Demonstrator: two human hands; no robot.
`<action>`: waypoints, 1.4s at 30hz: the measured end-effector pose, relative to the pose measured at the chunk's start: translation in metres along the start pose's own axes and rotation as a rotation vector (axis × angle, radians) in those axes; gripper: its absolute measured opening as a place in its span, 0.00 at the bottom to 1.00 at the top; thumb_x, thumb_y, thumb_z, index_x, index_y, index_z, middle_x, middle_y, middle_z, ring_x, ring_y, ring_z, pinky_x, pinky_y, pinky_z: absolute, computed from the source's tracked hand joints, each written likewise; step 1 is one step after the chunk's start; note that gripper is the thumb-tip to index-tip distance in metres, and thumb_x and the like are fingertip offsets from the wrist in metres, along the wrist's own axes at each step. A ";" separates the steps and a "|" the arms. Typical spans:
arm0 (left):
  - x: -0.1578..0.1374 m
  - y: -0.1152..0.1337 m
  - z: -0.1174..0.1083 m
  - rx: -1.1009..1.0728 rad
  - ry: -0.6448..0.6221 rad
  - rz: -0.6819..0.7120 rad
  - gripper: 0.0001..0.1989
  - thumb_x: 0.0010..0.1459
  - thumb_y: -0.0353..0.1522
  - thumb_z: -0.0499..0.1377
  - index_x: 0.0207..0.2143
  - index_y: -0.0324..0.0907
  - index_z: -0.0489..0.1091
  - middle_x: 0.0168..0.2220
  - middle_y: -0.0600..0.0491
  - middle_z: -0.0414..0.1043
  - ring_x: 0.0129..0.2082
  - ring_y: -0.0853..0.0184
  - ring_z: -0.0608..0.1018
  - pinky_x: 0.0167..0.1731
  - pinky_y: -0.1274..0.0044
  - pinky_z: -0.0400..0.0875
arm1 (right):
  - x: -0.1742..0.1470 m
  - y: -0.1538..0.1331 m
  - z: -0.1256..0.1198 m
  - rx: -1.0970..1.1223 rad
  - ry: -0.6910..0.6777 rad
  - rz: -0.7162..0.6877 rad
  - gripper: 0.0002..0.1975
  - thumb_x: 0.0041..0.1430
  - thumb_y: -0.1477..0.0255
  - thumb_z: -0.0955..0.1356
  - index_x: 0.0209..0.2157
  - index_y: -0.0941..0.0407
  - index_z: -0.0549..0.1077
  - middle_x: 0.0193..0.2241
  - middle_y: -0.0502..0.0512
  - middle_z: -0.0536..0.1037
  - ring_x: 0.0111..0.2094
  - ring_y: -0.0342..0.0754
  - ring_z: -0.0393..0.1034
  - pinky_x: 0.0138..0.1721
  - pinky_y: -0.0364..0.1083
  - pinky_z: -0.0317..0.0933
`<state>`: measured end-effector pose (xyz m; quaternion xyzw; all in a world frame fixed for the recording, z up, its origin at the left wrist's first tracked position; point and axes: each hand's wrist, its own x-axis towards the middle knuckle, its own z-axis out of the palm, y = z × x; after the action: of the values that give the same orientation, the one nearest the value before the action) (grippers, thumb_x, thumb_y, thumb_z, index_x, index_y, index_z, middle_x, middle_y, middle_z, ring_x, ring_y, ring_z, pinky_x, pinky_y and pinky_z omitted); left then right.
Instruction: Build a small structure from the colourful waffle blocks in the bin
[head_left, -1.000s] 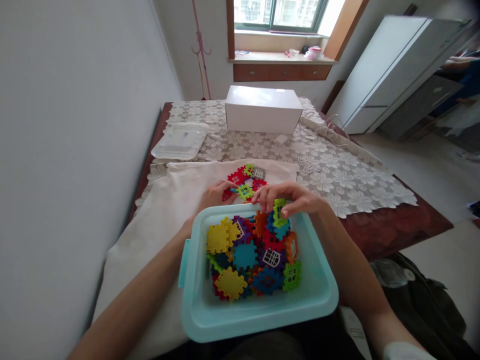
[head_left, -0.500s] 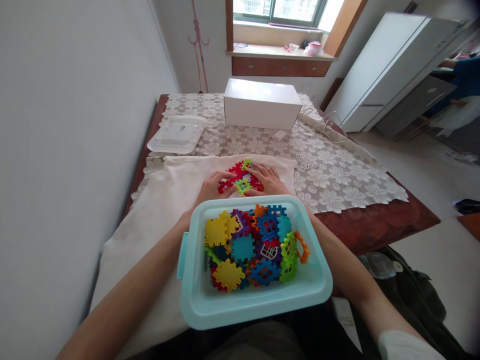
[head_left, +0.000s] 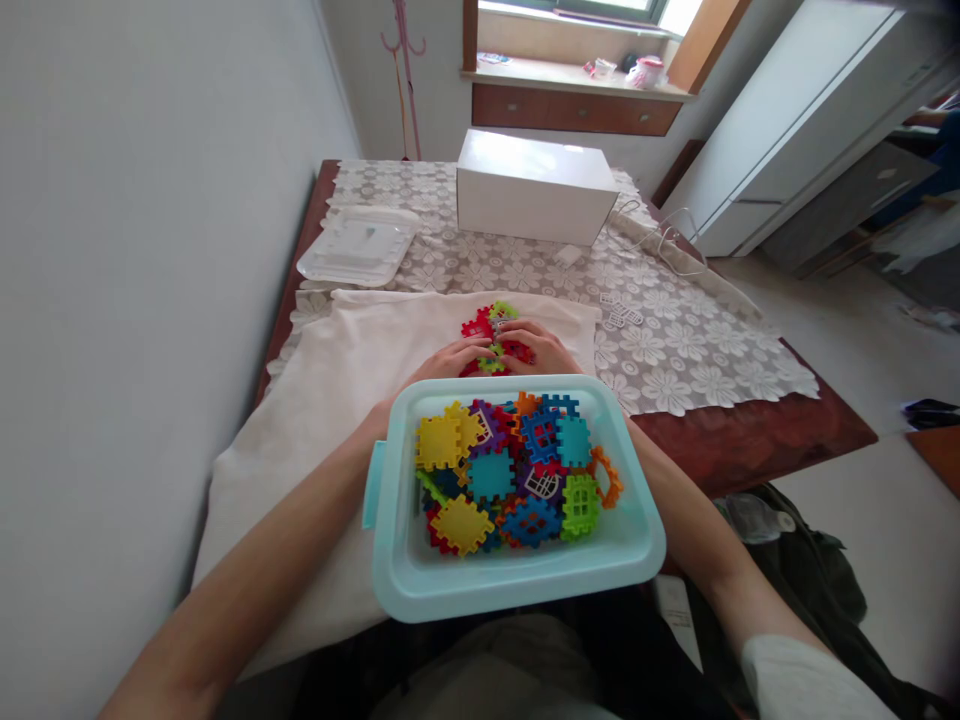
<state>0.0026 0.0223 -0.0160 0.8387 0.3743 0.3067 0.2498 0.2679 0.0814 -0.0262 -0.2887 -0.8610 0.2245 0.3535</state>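
On the white cloth, beyond the tub, lies a group of red and lime-green interlocking plastic tiles [head_left: 477, 325], partly covered by my fingers. From the left, my left hand [head_left: 456, 357] curls its fingers onto the near green tile [head_left: 492, 358]. My right hand [head_left: 541, 346] bends over the red tiles on the right side, its fingertips near the middle of the group. The fingertips of both hands almost meet. Between my forearms is a light-blue plastic tub [head_left: 517, 590], filled with yellow, blue, purple, orange and green tiles [head_left: 491, 475]; its rim hides the near edge of my hands.
A white box [head_left: 532, 195] and a white tray [head_left: 360, 247] stand farther back on the lace tablecloth [head_left: 667, 350]. Small white lattice pieces [head_left: 621, 311] lie to the right. A wall [head_left: 165, 200] borders the left side, and a dark bag [head_left: 802, 570] is at lower right.
My hands have drawn closer together over the tiles, and my left fingers have moved right onto the green tile. The view has tipped slightly downward.
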 end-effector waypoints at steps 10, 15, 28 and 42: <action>0.001 0.003 0.003 0.035 0.096 -0.040 0.17 0.76 0.41 0.55 0.59 0.46 0.77 0.62 0.44 0.78 0.65 0.56 0.78 0.69 0.59 0.71 | -0.001 -0.001 -0.002 -0.115 -0.051 0.128 0.34 0.67 0.53 0.76 0.69 0.51 0.73 0.73 0.61 0.65 0.74 0.63 0.60 0.77 0.64 0.56; 0.002 0.014 -0.003 0.029 0.147 -0.104 0.17 0.77 0.41 0.52 0.53 0.46 0.77 0.56 0.46 0.81 0.59 0.58 0.80 0.64 0.62 0.73 | 0.002 -0.007 -0.006 -0.006 -0.067 0.130 0.29 0.67 0.55 0.74 0.64 0.52 0.76 0.67 0.61 0.73 0.69 0.59 0.68 0.72 0.59 0.63; 0.003 0.020 -0.006 0.006 0.382 -0.395 0.22 0.78 0.52 0.48 0.40 0.46 0.65 0.37 0.50 0.75 0.36 0.62 0.75 0.40 0.68 0.70 | 0.001 -0.004 -0.004 -0.133 -0.085 0.118 0.27 0.66 0.57 0.75 0.64 0.49 0.77 0.66 0.58 0.74 0.69 0.63 0.66 0.73 0.64 0.57; 0.004 0.013 -0.001 -0.017 0.257 -0.203 0.13 0.76 0.40 0.55 0.55 0.44 0.72 0.56 0.46 0.80 0.56 0.61 0.80 0.59 0.65 0.74 | 0.005 -0.006 -0.012 -0.056 -0.002 0.226 0.17 0.68 0.54 0.71 0.48 0.52 0.79 0.50 0.62 0.75 0.50 0.58 0.73 0.59 0.58 0.70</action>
<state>0.0098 0.0185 -0.0055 0.7480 0.4836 0.3880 0.2369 0.2719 0.0824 -0.0123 -0.3937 -0.8292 0.2390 0.3168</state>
